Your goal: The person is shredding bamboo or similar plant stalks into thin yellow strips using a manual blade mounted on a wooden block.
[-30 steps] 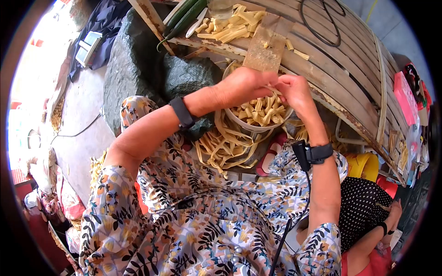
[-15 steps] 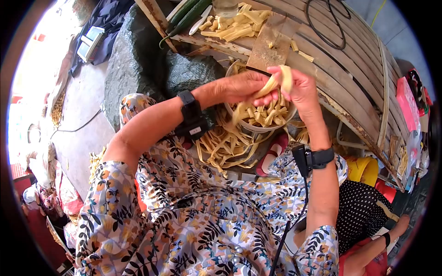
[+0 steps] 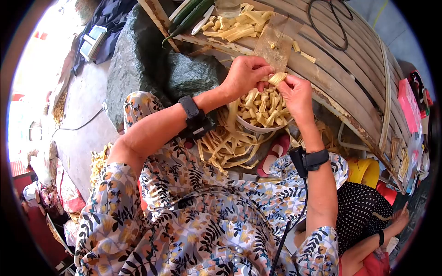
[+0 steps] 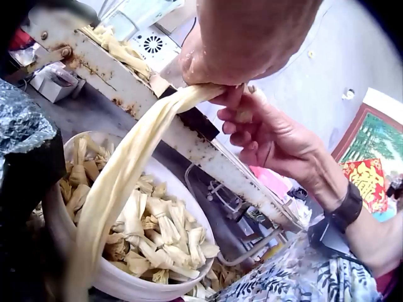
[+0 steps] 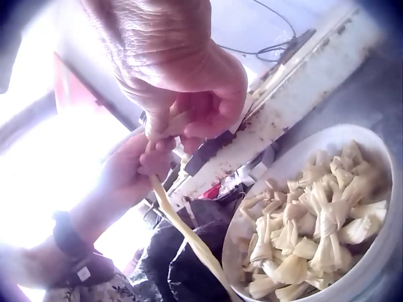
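Both hands meet above a white tub [image 3: 260,130] of knotted, pale yellow pieces [image 3: 263,108]. A folded bit of yellow strip [image 3: 277,78] sits between the fingertips. The left hand [image 3: 245,77] pinches it from one side, the right hand [image 3: 297,95] from the other. Seen from the left wrist, a long twisted strip [image 4: 126,167] hangs from the left hand [image 4: 252,38] past the tub, with the right hand's curled fingers beside it. In the right wrist view the strip [image 5: 189,234] trails down below the two hands; the right hand [image 5: 189,82] partly hides the pinch.
A slatted wooden table [image 3: 340,78] with a rusty edge holds a board [image 3: 272,48], cut yellow pieces [image 3: 235,30], green cucumbers [image 3: 191,17] and a black cable. Loose strips [image 3: 225,149] hang beside the tub. Dark green plastic [image 3: 191,76] lies left; another person sits lower right.
The strip, raised in a loop between the hands half a second ago, is now a small fold at the fingertips. The left hand has risen slightly, uncovering more of the tub's pieces.
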Motion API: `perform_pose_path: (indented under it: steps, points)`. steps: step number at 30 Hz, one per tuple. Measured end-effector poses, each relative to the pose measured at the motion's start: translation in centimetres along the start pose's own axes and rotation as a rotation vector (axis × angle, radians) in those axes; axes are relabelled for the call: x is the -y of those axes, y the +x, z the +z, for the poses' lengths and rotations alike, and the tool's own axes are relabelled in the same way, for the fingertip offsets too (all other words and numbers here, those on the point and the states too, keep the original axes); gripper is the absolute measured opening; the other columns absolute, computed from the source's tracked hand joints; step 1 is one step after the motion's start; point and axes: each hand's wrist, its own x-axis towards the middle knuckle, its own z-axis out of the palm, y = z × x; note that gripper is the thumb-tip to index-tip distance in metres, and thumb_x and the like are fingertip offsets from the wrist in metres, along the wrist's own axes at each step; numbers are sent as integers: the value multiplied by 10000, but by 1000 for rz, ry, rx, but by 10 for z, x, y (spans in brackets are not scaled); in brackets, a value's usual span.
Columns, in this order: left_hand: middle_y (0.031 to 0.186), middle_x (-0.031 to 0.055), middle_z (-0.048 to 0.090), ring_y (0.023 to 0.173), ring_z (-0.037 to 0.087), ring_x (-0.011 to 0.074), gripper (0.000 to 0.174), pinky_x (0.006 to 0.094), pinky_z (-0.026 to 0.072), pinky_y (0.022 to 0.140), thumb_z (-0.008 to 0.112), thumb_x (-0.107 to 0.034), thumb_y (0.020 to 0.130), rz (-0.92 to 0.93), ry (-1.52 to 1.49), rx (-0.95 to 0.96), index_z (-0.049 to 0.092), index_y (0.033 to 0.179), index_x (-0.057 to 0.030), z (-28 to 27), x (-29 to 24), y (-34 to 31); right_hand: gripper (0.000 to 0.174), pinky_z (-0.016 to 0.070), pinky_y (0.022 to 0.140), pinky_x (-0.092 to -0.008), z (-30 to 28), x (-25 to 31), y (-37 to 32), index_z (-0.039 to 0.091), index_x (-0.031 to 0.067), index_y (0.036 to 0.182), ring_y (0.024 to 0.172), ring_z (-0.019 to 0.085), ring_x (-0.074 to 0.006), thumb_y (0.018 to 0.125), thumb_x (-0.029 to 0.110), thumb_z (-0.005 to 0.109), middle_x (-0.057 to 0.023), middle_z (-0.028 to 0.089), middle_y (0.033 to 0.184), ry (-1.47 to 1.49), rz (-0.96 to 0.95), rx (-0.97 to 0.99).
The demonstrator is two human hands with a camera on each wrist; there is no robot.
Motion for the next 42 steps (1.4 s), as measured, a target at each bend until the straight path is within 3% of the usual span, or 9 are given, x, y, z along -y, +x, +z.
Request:
perform_pose_path:
  steps: [4,8,10,16,25,30,34,38,42]
  points:
    - [612,63,577,485,534,73,200,225,417,432,536,-162,863,167,310,113,544,822,33,-2,-12,-7,111,401,510,-249,4,3,1,648,15,835,497,438,-85,756,87,619,-22,563,579,203,305,109]
    - [572,62,553,472,538,80,212,248,416,422,545,-187,853,332,553,4,503,849,21,6,9,-8,104,411,587,-227,14,-15,-2,646,16,815,649,503,-81,728,68,622,-51,600,717,-141,-97,-63]
    - [562,44,540,485,545,78,209,236,403,406,521,-187,862,216,449,37,488,897,16,5,4,-9,103,416,645,-218,19,-7,-6,643,14,807,754,520,-77,715,54,619,-68,608,809,-320,-315,-194]
    - [658,7,520,525,459,49,226,171,385,481,515,-187,867,-258,-391,70,531,986,4,6,-5,-2,104,429,757,-219,-11,11,-2,659,-15,827,897,523,-99,740,10,607,-67,579,1055,486,-8,-221]
    - [566,-77,355,456,262,13,224,161,187,402,532,-207,873,-371,-512,340,568,855,13,-10,2,1,177,460,782,-241,-31,5,3,619,-34,930,853,556,-109,767,36,618,-65,574,1069,717,254,-368]
    - [549,-95,322,445,234,12,239,163,176,393,506,-219,887,-404,-571,404,532,756,-21,-19,-2,8,178,487,747,-243,-31,7,9,615,-39,931,849,558,-116,774,46,619,-82,592,1002,770,253,-354]
    - [578,-77,375,498,307,11,256,153,241,443,495,-253,894,-107,47,308,535,756,-41,-44,-25,19,189,525,693,-248,-48,9,27,605,-28,928,833,573,-118,793,101,627,-87,608,949,748,246,-449]
    - [598,-70,414,520,333,13,241,155,273,468,511,-254,886,-152,-179,308,555,786,-39,-47,-41,39,285,519,542,-186,-34,29,38,605,15,940,796,576,-96,764,229,676,-68,614,885,693,356,-258]
    - [577,-70,395,493,311,20,231,164,230,440,525,-238,878,-190,-252,398,567,797,-27,-34,-40,41,226,417,450,-160,-19,38,43,597,11,886,604,511,-52,746,164,686,-38,580,753,679,279,-110]
